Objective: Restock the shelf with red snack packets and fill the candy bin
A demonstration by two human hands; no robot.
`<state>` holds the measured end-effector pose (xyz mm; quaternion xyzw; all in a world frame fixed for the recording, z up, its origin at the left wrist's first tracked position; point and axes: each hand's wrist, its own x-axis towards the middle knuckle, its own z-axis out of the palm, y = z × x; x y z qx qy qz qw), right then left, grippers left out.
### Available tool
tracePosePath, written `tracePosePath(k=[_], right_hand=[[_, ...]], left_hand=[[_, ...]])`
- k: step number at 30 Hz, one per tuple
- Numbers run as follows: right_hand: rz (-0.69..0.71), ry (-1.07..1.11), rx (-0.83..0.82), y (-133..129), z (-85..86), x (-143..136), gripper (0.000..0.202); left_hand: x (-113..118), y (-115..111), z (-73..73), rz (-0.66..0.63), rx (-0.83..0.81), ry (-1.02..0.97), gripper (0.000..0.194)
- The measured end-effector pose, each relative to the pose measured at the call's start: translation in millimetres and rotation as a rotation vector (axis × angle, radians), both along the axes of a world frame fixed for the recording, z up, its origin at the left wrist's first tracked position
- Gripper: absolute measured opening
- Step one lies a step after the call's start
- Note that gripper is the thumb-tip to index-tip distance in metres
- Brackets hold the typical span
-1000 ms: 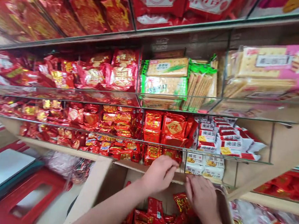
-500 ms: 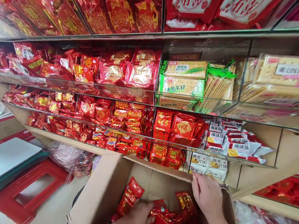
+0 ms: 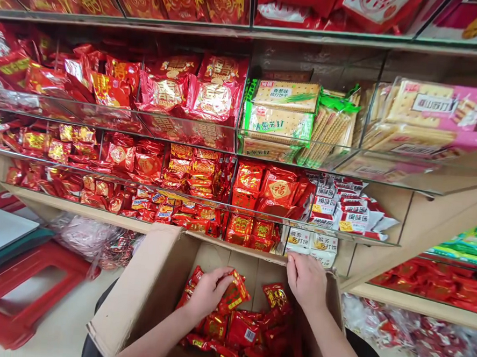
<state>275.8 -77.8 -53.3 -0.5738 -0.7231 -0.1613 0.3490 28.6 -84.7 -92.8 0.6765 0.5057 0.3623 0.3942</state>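
Left hand (image 3: 209, 294) pinching a red-and-gold packet (image 3: 238, 290) between thumb and fingers, inside the cardboard box (image 3: 139, 280), above loose red packets (image 3: 242, 329). Right hand (image 3: 308, 282) curled over the box's far rim, near its right corner; just beyond, white packets (image 3: 311, 246) on the lowest shelf, with green-wrapped crackers (image 3: 282, 124) higher up.

- Between the left hand (image 3: 209, 294) and right hand (image 3: 308, 282), the open cardboard box (image 3: 135, 288) leaves room before its bare far wall.
- Heaped red packets (image 3: 245, 330) crowd the box floor below.
- The right hand blocks the far rim's right end.
- Beyond, a clear shelf edge (image 3: 268, 215) crosses.
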Motion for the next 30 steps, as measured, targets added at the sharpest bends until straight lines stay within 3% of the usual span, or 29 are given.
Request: tracePosePath(k=[4, 8, 10, 12, 16, 19, 22, 26, 28, 30], right_hand=[[0.176, 0.337, -0.016, -17, 17.6, -23, 0.014], [0.421, 0.895, -0.436, -41, 29.4, -64, 0.035], [0.504, 1.084, -0.62, -46, 29.8, -79, 0.032], [0.507, 1.218, -0.66, -45, 27.6, -85, 0.023], [0.476, 1.334, -0.639, -45, 21.4, -84, 0.035], [0.416, 1.124, -0.634, -50, 20.0, -78, 0.043], [0.355, 0.859, -0.606, -51, 26.6, -65, 0.023], [0.255, 0.707, -0.314, -30, 44.6, -37, 0.02], [0.229, 0.646, -0.245, -13, 52.7, -23, 0.022], [0.218, 0.562, -0.28, 6, 58.0, -14, 0.023]], left_hand=[[21, -3, 37.3, 0.068, -0.121, -0.334, 0.027], [35, -7, 62.4, 0.133, -0.232, -0.669, 0.026], [37, -8, 71.0, 0.13, -0.271, -0.782, 0.029], [34, -9, 76.5, 0.056, -0.274, -0.777, 0.034], [24, -11, 77.2, -0.097, -0.229, -0.564, 0.033], [18, -14, 79.8, -0.141, -0.153, -0.328, 0.03], [9, -10, 96.0, -0.195, 0.05, -0.089, 0.026], [-21, 29, 120.5, -0.142, 0.393, 0.254, 0.024], [-40, 57, 122.2, -0.038, 0.381, 0.461, 0.026], [-54, 79, 116.5, 0.042, 0.309, 0.66, 0.027]])
